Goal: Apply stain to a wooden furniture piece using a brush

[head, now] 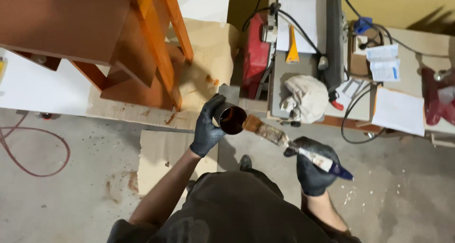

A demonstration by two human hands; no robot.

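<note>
Left hand [207, 128] grips tilted stain can [231, 119], mouth toward paintbrush [284, 142]; right hand [313, 169] clenches handle, bristles probably at rim for loading.

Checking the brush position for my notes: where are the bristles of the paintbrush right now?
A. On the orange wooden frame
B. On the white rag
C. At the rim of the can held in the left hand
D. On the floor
C: the paintbrush in the right hand has its bristles at the open rim of the can, which the left hand holds.
</note>
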